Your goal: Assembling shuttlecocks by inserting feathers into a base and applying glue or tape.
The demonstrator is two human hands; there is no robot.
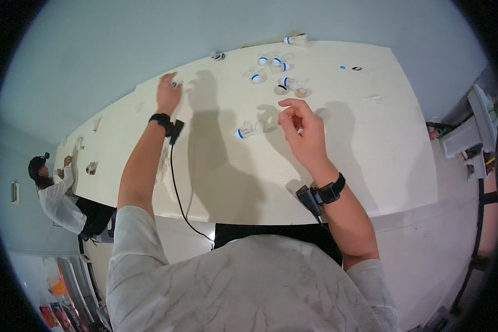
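Note:
Out over the far left side of the table, my left hand (169,97) has its fingers closed around a small white thing with a dark band, apparently a shuttlecock (174,84), mostly covered by the fingers. My right hand (306,134) is raised above the table right of centre. Its fingers curve loosely, thumb and index apart, and nothing shows between them. Left of that hand lies a shuttlecock (246,131) with a blue band. Farther back, several more shuttlecocks (282,67) are loosely grouped, some blue-banded and others dark-banded.
The long cream table (393,160) runs along the wall. A shuttlecock (297,40) rests at its back edge, and a dark-banded one (218,56) lies farther left. Small blue and black rings (356,68) lie at back right. Another person (58,196) works at the left end.

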